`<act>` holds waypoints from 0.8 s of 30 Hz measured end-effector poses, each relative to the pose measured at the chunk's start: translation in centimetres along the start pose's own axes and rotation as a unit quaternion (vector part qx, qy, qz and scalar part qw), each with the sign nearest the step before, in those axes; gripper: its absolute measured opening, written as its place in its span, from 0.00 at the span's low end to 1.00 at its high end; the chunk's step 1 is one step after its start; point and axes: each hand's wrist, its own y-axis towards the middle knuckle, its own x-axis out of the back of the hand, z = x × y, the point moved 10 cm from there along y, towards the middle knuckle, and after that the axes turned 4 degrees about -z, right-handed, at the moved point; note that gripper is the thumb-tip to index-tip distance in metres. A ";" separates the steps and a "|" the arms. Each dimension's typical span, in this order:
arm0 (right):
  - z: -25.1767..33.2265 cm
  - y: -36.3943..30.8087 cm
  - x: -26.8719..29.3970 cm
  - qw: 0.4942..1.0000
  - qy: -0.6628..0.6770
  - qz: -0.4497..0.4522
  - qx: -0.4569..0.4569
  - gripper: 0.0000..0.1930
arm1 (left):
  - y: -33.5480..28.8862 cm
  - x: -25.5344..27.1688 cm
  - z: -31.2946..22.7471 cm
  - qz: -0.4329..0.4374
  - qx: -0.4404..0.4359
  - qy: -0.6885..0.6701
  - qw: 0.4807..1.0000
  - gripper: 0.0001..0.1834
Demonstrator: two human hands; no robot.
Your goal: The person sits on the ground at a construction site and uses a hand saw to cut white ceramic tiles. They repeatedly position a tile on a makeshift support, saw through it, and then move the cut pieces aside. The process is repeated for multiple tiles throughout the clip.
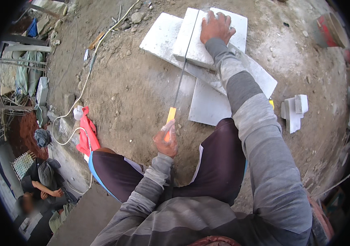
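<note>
My left hand [166, 138] is closed round the orange handle [170, 116] of a handsaw. Its long thin blade [180, 84] runs away from me and crosses the left part of a white lightweight block [191, 46], seen edge-on. How deep the blade sits in the block I cannot tell. On the right part of that block my right hand [217, 28] presses down, fingers apart. Beneath lie more white slabs: one sticks out to the left [161, 36], and another leans out toward me [209, 104], near my right knee.
Small white offcuts [293, 112] lie on the dirt to the right. A bucket [331, 30] stands at the far right. On the left, a pale cable [85, 84] winds past a red cloth [88, 131]. Another person [46, 190] sits at the lower left, arms folded.
</note>
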 end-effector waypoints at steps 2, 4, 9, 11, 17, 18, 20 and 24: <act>0.5 0.5 0.3 1.000 0.007 -0.002 0.001 0.25 | 4.0 -2.3 -0.7 0.004 -0.021 -0.002 1.000 0.11; 0.2 0.5 0.3 1.000 0.006 0.011 -0.006 0.25 | 6.0 -3.2 -2.7 0.011 -0.036 -0.021 0.999 0.11; -0.1 0.5 0.2 1.000 0.004 0.000 -0.017 0.25 | 0.0 2.1 -3.2 0.013 -0.004 0.015 1.000 0.11; 0.0 0.3 0.1 1.000 -0.005 0.000 -0.019 0.25 | 0.6 1.5 -2.8 0.009 0.031 0.007 0.999 0.11; -0.7 0.7 -0.1 1.000 -0.021 -0.022 -0.006 0.24 | 1.2 2.0 -3.9 0.033 0.009 0.031 0.999 0.11; -0.8 0.7 -0.1 1.000 -0.020 -0.015 -0.005 0.24 | 0.4 2.6 -3.6 0.037 0.029 0.028 0.999 0.11; -0.3 1.0 -0.1 1.000 -0.016 -0.011 -0.004 0.24 | -1.2 3.5 -2.0 0.048 0.060 0.021 0.997 0.11; 0.0 0.5 -0.5 1.000 -0.017 -0.006 0.002 0.25 | 7.3 -2.4 -4.0 0.022 -0.030 -0.010 0.999 0.11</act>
